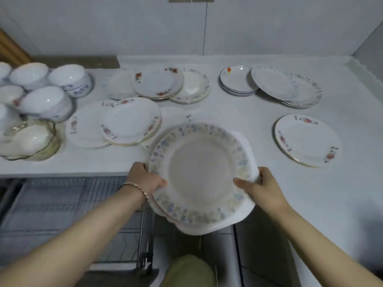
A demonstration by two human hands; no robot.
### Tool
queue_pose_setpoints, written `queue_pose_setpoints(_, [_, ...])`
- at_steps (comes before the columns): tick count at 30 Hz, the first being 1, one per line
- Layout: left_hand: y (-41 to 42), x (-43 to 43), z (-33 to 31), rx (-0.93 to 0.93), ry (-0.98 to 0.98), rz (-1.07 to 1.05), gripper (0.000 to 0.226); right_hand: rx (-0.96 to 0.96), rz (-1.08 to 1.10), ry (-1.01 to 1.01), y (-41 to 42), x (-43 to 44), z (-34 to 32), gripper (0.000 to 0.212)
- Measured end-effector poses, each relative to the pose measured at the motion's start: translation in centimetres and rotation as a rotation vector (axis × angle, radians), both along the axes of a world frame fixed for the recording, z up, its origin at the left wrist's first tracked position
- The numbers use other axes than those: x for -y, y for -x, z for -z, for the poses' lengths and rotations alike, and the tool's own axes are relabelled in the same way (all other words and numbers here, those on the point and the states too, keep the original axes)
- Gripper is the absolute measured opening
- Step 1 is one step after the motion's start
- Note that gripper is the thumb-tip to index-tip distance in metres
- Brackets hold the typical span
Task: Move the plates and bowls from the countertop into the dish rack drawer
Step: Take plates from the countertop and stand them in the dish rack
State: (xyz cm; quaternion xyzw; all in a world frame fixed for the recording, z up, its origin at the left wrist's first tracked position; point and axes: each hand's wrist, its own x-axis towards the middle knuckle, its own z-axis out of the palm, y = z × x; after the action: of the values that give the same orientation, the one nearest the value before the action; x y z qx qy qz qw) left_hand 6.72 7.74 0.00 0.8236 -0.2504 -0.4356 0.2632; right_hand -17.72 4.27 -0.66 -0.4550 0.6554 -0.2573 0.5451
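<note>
dim, even light | soft blur throughout | edges bowed

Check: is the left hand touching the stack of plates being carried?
Touching. The head view shows the left hand gripping the plate stack at its left rim, thumb on top.

There are no words, numbers, labels or signs to read here. The plates point(201, 175) and bowls point(70, 79) only have little painted flowers on them, not letters. The countertop point(238, 112) and the wall point(124, 25) are plain, with no writing on them.
</note>
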Motion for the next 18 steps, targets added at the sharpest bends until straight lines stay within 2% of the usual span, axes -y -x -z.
queue_pose_setpoints(3, [-2.1,-5.9,0.4,-0.002,-0.101,-0.071,0.045,-0.013,-0.109,-0.096,-2.4,-4.7,0.9,0.035])
queue_pose_setpoints(6, [-4.8,-10.8,2.0,-0.004,-0.212,-0.122,0.059,-0.024,-0.185,-0.199,-5.2,-8.8,2.4,0.025])
queue_pose_setpoints(11, [-10.9,-16.5,4.8,-0.002,-0.375,-0.131,0.074,-0.035,-0.247,-0.332,-11.3,-14.1,6.5,0.034])
queue_pose_setpoints(15, [-17.1,-19.0,7.7,0.015,-0.412,-0.15,0.069,-0.069,-0.258,-0.389,-17.6,-16.3,9.6,0.045])
queue_pose_setpoints(18, [-22.7,-19.4,10.2,0.042,-0.4,-0.135,0.051,-0.084,-0.236,-0.43,-23.1,-16.9,12.6,0.053])
